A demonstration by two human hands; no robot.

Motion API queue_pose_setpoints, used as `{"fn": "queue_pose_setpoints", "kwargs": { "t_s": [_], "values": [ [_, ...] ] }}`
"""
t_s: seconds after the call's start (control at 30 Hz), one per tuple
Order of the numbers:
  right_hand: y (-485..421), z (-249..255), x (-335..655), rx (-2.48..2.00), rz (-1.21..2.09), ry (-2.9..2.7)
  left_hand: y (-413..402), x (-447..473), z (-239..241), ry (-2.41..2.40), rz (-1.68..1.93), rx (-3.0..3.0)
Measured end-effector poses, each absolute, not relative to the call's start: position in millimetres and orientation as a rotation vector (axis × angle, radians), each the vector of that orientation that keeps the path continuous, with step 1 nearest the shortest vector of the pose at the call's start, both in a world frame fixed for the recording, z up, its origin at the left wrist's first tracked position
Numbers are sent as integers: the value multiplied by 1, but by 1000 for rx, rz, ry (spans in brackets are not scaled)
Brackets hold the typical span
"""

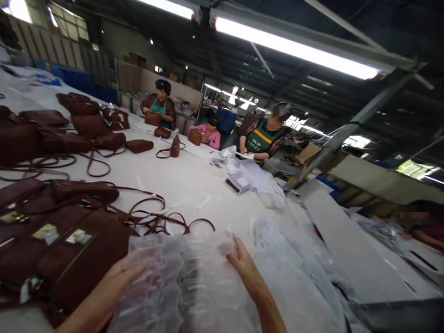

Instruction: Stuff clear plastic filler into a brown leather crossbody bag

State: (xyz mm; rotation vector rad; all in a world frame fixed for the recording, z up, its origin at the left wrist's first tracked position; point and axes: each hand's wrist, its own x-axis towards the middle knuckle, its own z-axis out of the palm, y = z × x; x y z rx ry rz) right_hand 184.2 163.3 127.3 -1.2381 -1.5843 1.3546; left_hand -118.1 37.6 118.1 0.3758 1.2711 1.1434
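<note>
Pressing clear plastic bag (187, 282) at lower centre; I see left hand (120, 277), right hand (243, 263) fingers flat, spread. Risk: slippery film slides, snags straps of brown bags (69, 249).

The green apron (261, 141) of a seated co-worker bears white letters, roughly "OMLUN". A smaller line beneath is too blurred to read.

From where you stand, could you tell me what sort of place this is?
Probably a handbag factory's packing line: piles of brown leather strap bags on a long white table, aproned workers, and hands on clear plastic wrapping.
</note>
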Motion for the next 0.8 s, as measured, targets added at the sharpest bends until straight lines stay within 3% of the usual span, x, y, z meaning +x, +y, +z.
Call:
{"fn": "queue_pose_setpoints", "kwargs": {
  "t_s": [0.13,0.3,0.43,0.63,0.8],
  "values": [
    [138,112,212,-1240,1815,-1403,32,-97,117,1345,1172,366],
    [104,123,184,-1257,1673,-1443,25,-34,115,1488,1151,827],
    [83,144,168,-1119,1577,-1646,24,13,107,1272,1053,1144],
    [77,140,183,-1115,1645,-1706,8,21,87,973,925,1210],
    [79,116,197,-1245,1497,-1703,12,27,72,761,913,994]
  ]
}}
